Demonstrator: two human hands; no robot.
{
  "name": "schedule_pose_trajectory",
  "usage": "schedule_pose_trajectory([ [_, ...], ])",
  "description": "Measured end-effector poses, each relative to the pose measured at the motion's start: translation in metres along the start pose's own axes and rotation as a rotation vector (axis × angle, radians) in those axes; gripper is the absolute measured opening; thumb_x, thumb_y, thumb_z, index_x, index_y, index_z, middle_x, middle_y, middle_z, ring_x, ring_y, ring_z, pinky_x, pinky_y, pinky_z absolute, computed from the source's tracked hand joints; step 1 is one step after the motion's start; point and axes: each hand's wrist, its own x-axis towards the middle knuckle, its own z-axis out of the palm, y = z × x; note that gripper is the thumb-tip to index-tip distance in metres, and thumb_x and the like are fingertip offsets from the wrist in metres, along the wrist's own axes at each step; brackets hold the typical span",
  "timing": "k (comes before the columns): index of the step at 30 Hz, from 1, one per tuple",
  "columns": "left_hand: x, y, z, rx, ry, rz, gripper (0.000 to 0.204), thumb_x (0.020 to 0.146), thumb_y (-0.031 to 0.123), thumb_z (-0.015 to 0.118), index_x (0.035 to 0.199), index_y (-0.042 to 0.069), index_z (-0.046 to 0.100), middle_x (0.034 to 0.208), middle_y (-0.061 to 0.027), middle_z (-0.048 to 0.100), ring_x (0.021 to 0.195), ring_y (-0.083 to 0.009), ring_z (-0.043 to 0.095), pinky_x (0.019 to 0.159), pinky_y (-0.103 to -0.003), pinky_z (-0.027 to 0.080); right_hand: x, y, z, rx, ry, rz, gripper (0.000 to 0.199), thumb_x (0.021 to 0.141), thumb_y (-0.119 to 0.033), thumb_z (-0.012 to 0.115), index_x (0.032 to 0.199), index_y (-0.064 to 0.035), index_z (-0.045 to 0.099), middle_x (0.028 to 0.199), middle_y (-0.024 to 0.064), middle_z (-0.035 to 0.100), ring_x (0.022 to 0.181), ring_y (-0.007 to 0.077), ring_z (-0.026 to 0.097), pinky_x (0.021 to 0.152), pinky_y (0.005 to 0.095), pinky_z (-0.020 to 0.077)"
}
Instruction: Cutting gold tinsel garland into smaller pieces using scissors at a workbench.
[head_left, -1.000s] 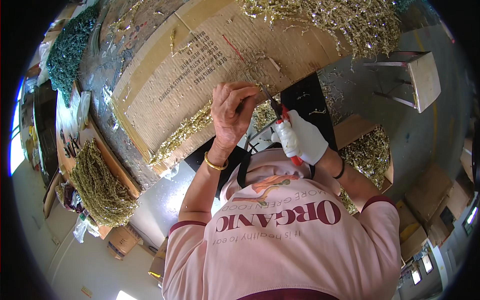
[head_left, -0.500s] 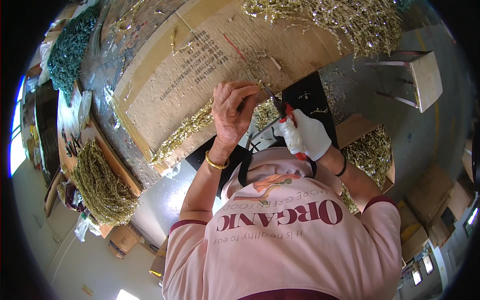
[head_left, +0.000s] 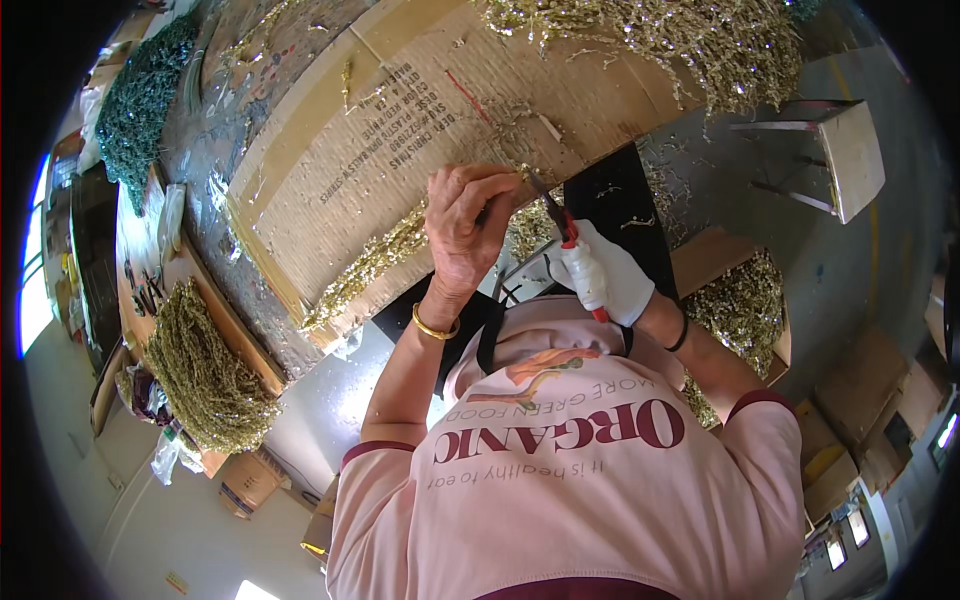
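Gold glittery sprig [head_left: 520, 190] sits pinched in the bare left hand [head_left: 465, 235], running toward one o'clock; the gloved right hand [head_left: 605, 275], at four o'clock, grips red-handled cutters [head_left: 560, 220] touching it.

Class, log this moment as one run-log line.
left hand: bare, pinching glittery sprig | right hand: gloved, gripping red-handled cutters | surface: cardboard sheet

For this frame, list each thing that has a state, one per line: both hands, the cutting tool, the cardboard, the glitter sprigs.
left hand: bare, fingers curled, pinching a small sprig piece
right hand: white-gloved, closed on the cutter
red-handled cutter: gripped, tip at the left fingers; jaws too small to tell
cardboard sheet: flattened, lying on the table
gold glitter sprigs: loose along the cardboard's edge
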Motion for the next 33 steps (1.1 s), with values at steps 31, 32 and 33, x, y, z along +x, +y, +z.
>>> schedule_pose_trajectory([
  [31,0.003,0.007,-0.007,-0.003,-0.03,-0.009,0.023,0.08,0.01,0.062,0.102,0.006,0.058,0.11,-0.0097,0.059,0.092,-0.0238,0.055,0.082,-0.032,0.041,-0.005,0.003,-0.015,0.873,0.059,0.243,0.023,0.091,-0.029,0.049,0.099,-0.0069,0.053,0.063,-0.002,0.047,0.05,0.0051,0.044,0.043,0.0181,0.0369],
  [32,0.002,0.011,-0.009,-0.063,-0.029,-0.051,0.023,0.083,0.01,0.058,0.105,0.004,0.057,0.114,-0.0117,0.057,0.096,-0.025,0.055,0.085,-0.032,0.041,-0.007,0.006,-0.015,0.878,0.034,0.268,0.021,0.093,-0.028,0.043,0.099,-0.0099,0.052,0.069,-0.0021,0.049,0.053,0.0051,0.046,0.043,0.017,0.038],
  [33,0.002,0.016,-0.012,-0.126,-0.028,-0.094,0.023,0.086,0.01,0.054,0.108,0.003,0.056,0.117,-0.0137,0.056,0.101,-0.0261,0.055,0.088,-0.033,0.04,-0.007,0.01,-0.015,0.877,0.034,0.265,0.021,0.093,-0.028,0.043,0.099,-0.0099,0.052,0.069,-0.0021,0.049,0.053,0.0051,0.046,0.043,0.017,0.038],
])
